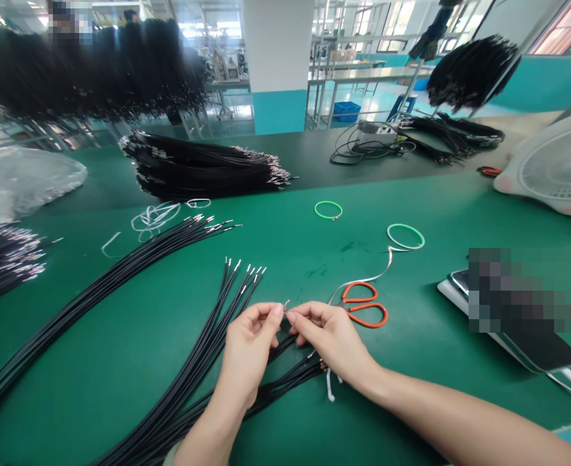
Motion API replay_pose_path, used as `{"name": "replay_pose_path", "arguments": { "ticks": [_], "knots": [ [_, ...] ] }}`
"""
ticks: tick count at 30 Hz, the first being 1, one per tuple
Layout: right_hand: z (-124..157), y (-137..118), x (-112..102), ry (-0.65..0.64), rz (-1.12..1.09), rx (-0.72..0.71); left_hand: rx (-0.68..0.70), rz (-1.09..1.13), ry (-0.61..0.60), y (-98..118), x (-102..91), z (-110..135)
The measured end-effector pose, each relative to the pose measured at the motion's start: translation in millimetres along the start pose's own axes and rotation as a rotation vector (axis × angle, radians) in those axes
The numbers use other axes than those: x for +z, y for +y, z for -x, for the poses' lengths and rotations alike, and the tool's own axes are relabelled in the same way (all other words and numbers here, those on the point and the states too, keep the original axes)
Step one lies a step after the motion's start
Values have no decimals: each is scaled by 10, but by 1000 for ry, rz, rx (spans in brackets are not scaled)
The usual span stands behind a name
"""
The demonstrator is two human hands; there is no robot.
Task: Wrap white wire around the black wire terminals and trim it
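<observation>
My left hand (249,346) and my right hand (329,336) meet above the green work mat (285,259), their fingertips pinching a small metal wire terminal (286,304) from both sides. A thin wire seems to run down from it between my fingers, but my hands hide most of it. A fanned bundle of black wires with crimped metal ends (232,323) lies under and beyond my left hand. Orange-handled scissors (363,305) lie just past my right hand, and a shiny strip (387,265) runs from near them to a green-edged ring (405,236).
A second black wire bundle (120,278) spreads across the mat to the left, with white wire loops (154,219) beyond it. Further back are a thick wire pile (202,167), a smaller green ring (328,209), a white fan (557,165), and a phone (538,343) on the right.
</observation>
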State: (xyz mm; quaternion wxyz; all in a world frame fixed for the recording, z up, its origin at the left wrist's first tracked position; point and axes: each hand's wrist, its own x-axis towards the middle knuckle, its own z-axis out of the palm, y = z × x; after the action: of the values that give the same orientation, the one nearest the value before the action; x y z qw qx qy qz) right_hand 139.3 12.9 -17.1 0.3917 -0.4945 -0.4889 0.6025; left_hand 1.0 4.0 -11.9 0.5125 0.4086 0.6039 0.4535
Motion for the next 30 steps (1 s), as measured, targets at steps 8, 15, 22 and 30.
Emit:
{"name": "replay_pose_path", "arguments": {
  "ticks": [8,15,22,30],
  "knots": [
    [25,22,12,-3,-12,-13,-103,130,-62,-60,-32,-37],
    [-14,10,-2,17,-2,16,138,-75,-74,-37,-85,-27],
    [40,19,51,5,-5,-76,217,-222,-6,-79,-70,-15],
    [57,-2,48,24,61,-137,-60,72,-47,24,-86,-1]
  ]
}}
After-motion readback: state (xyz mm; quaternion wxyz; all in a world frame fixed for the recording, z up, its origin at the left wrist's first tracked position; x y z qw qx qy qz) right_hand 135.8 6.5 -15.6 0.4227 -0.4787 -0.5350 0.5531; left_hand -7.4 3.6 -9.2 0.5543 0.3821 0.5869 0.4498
